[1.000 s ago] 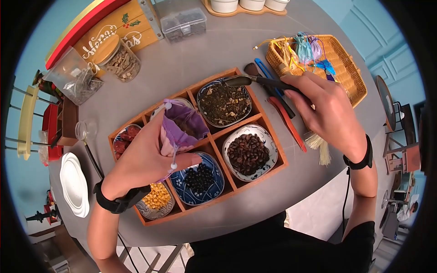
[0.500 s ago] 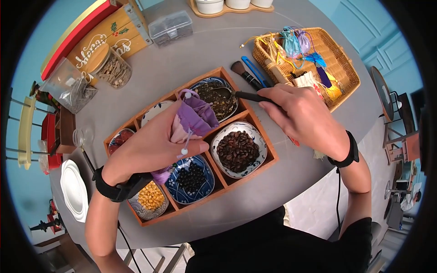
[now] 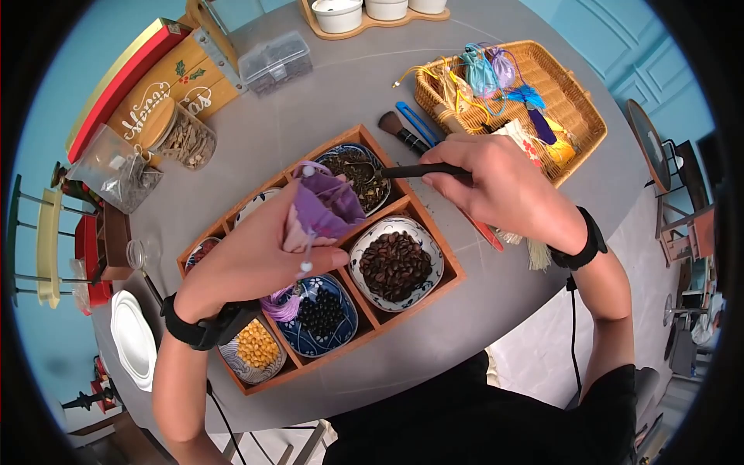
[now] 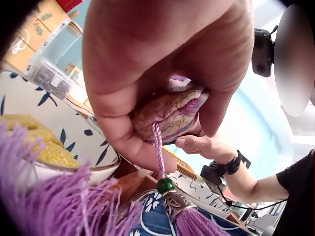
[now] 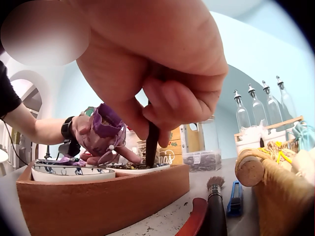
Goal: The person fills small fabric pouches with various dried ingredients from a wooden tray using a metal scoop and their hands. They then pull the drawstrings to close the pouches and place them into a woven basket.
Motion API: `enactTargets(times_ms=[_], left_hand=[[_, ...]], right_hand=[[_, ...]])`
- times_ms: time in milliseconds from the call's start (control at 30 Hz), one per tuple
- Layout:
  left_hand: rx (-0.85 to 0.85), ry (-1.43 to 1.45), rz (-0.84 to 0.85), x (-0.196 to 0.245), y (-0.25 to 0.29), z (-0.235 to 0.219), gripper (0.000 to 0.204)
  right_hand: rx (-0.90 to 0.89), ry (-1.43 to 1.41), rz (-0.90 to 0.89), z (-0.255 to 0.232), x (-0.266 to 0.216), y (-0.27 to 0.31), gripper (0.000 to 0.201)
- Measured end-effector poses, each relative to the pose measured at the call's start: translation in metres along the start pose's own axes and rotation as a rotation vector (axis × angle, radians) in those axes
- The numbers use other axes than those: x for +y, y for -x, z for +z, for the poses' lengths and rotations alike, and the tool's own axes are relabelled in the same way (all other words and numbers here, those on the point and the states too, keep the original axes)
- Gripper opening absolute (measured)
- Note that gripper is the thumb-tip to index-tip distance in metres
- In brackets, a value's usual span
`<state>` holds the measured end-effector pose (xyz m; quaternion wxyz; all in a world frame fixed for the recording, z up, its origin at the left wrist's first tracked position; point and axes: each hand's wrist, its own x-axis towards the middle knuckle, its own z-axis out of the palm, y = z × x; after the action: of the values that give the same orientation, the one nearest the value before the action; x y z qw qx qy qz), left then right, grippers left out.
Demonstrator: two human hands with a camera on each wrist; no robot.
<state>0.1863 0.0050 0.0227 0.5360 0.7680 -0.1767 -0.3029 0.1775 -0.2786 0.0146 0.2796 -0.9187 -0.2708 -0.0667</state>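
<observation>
My left hand (image 3: 252,252) grips a small purple drawstring pouch (image 3: 329,205), its mouth open and facing up over the wooden tray. From the pouch hangs a purple tassel (image 4: 197,222) with a green bead (image 4: 166,185). My right hand (image 3: 504,190) pinches the dark handle of a spoon (image 3: 422,169). The spoon's tip is down in the bowl of dried herbs (image 3: 370,186), right beside the pouch. Nearer me in the divided tray (image 3: 452,260) are bowls of dark brown beans (image 3: 395,267), black beans (image 3: 322,310) and yellow kernels (image 3: 257,345).
Right of the tray lie a brush (image 3: 399,128), a blue cutter (image 3: 418,122) and a red-handled tool (image 3: 484,232). Beyond them stands a wicker basket (image 3: 554,74) with small pouches and tassels. A lidded jar (image 3: 186,139) and a clear plastic box (image 3: 275,66) stand at the back left.
The spoon has come down from above the herb bowl's far edge into the herbs. My left hand still holds the pouch beside that bowl. The head view has shifted a little.
</observation>
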Motion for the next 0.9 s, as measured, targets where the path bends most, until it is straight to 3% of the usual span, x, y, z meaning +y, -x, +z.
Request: enactTargets(times_ms=[67,100,300,400,567,700,900], left_hand=[[0.010,0.217,-0.158,0.011,0.008,-0.003,0.053],[0.012,0.213,-0.157,0.008,0.011,-0.006,0.053],[0.092,0.003,-0.071,-0.005,0.021,-0.012,0.056],[0.139,0.121,-0.087,-0.007,0.020,-0.008,0.062],[0.141,-0.119,-0.073,-0.020,0.017,-0.012,0.083],[0.148,-0.183,-0.064,-0.014,0.016,-0.012,0.086],[0.163,-0.206,0.118,-0.027,0.011,-0.011,0.086]], right_hand=[[-0.053,-0.075,0.119,-0.004,-0.001,-0.002,0.018],[-0.050,-0.076,0.117,-0.005,-0.001,-0.002,0.018],[-0.016,-0.194,0.194,-0.009,0.008,0.005,0.019],[-0.018,-0.199,0.209,-0.015,0.006,0.007,0.021],[0.010,-0.220,0.272,-0.031,-0.005,0.007,0.020],[0.045,-0.194,0.239,-0.047,-0.010,0.010,0.019],[-0.019,-0.265,0.290,-0.071,-0.032,0.006,0.017]])
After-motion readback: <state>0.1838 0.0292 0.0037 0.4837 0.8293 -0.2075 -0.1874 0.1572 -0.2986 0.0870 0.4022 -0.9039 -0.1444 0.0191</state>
